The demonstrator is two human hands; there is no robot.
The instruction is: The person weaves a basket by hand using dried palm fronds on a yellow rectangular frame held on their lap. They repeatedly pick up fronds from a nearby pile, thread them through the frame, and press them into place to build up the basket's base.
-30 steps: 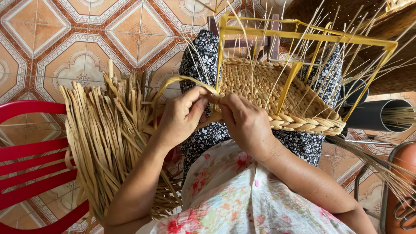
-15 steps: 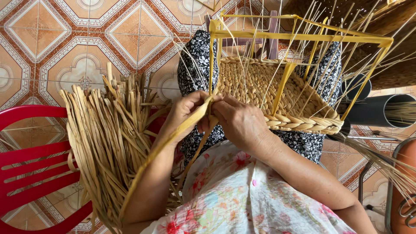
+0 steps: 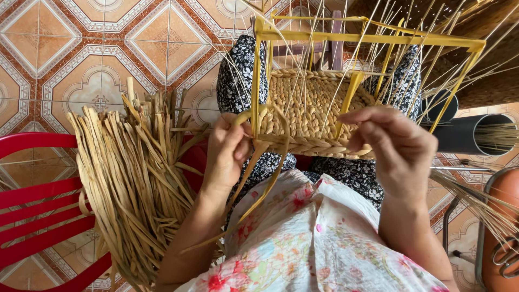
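A tiled floor (image 3: 70, 48) of orange, cream and brown patterned squares fills the upper left. On it, at the left edge, stands a red plastic chair (image 3: 32, 200), and across its seat lies a thick bundle of dried straw strands (image 3: 130, 184), fanned out and reaching almost to the person's left forearm. In the lap, over dark flowered trousers, sits a half-woven straw basket (image 3: 311, 108) built around a yellow rectangular frame (image 3: 373, 38), with many thin upright stakes (image 3: 443, 70) sticking out above its braided rim. To the right lies a black pipe (image 3: 476, 135) on its side with thin straws in its mouth, and near the lower right corner is a rounded orange vessel (image 3: 500, 216). The left hand (image 3: 227, 151) is at the basket's near left corner, its grip pressed together on a flat straw strand (image 3: 259, 178) that loops over the rim and trails down across the flowered blouse. The right hand (image 3: 397, 146) is at the near right part of the rim, fingers curled and loosely spread, their tips just at the braid; I cannot tell whether they pinch anything.
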